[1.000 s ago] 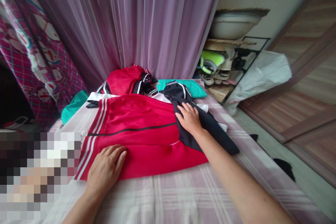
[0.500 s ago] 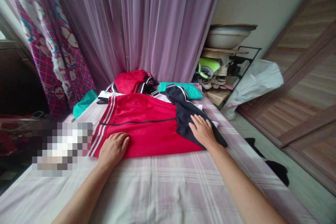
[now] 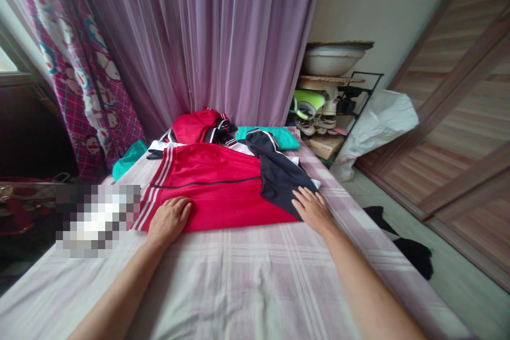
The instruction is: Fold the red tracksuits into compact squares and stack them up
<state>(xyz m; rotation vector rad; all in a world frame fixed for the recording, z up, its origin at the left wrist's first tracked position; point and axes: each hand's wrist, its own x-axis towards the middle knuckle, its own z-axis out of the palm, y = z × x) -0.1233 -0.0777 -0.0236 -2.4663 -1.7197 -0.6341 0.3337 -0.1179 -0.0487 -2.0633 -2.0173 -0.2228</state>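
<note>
A red zip-up track jacket (image 3: 215, 202) lies spread on the bed (image 3: 239, 281), its striped hem to the left and a dark zip running across it. Its dark navy sleeve (image 3: 279, 175) is laid over the right end, with the white-striped cuff pointing away from me. Flat on the red cloth near the hem rests my left hand (image 3: 171, 218), fingers stretched out. My right hand (image 3: 313, 207) lies open with spread fingers on the near edge of the navy part. White cloth shows under the jacket's far side.
Behind the jacket are a crumpled red garment (image 3: 193, 126) and a folded teal cloth (image 3: 289, 138). More teal fabric (image 3: 129, 159) sits at the left edge. A shoe rack (image 3: 368, 93) with a basin (image 3: 334, 59) and a white plastic bag (image 3: 382, 117) stand right of the bed.
My right hand has slid toward the near right edge of the navy part, where the cloth that stuck out to the right is now tucked in. My left hand stays on the jacket.
</note>
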